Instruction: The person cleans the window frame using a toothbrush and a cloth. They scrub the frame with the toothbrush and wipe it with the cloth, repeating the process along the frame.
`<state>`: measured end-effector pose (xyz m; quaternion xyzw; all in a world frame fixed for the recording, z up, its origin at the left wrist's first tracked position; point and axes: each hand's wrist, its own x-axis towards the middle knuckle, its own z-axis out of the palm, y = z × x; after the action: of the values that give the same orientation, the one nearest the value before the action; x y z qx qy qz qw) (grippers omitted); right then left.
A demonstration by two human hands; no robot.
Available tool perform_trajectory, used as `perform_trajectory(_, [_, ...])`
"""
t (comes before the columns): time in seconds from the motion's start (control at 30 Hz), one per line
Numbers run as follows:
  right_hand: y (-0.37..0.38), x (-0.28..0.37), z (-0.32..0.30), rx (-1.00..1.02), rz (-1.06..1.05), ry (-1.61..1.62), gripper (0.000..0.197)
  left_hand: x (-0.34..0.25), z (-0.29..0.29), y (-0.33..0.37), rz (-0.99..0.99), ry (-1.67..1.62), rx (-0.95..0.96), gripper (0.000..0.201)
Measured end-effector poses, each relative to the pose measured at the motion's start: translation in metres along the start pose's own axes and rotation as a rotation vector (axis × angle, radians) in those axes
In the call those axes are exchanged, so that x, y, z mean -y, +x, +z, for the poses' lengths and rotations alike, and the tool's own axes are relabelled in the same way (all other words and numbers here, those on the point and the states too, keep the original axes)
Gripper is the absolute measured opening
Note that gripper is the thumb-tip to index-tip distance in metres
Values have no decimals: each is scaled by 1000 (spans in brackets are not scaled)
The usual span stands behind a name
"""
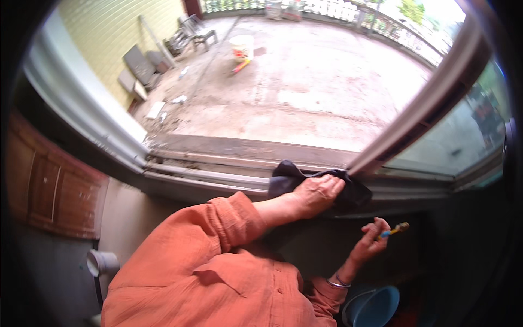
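My left hand (320, 192) is closed over a black cloth (285, 179) and presses it onto the sill track (218, 177), right by the foot of the sliding window frame (422, 103). The cloth bunches up around my fingers and hangs over the near edge. Lower and to the right, my right hand (370, 242) grips a small brush (393, 231) with a yellow and blue handle, much like a toothbrush. Its brownish head points right, clear of the sill. Part of the handle is hidden in my fingers.
A light blue bucket (376, 306) stands below my right hand. To the left are a brown wooden door panel (60, 185) and a white cup-like container (102, 263). Outside, a white bucket (241, 48), a chair (200, 34) and leaning boards (140, 65) stand on the terrace.
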<state>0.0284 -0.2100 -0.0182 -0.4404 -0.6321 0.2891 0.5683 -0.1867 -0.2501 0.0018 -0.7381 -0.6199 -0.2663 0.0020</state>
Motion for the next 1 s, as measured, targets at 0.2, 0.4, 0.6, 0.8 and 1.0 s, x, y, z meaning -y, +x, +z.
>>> perform_trajectory(0.2, [-5, 13, 15, 112, 7, 31, 18, 29, -41, -67, -96, 89, -27, 60])
perform_trajectory(0.4, [-6, 21, 44, 242, 35, 144, 15, 56, -106, -136, -239, 189, -18, 53])
perform_trajectory(0.6, [-8, 41, 60, 384, -20, 108, 14, 78, -150, -183, -372, 312, 52, 40])
perform_trajectory(0.8, [-19, 26, 44, 525, 13, 145, 15, 102, -214, -238, -575, 803, 305, 14])
perform_trajectory(1.0, [-15, 13, 18, 486, 33, 80, 17, 70, -258, -173, -715, 872, -98, 14])
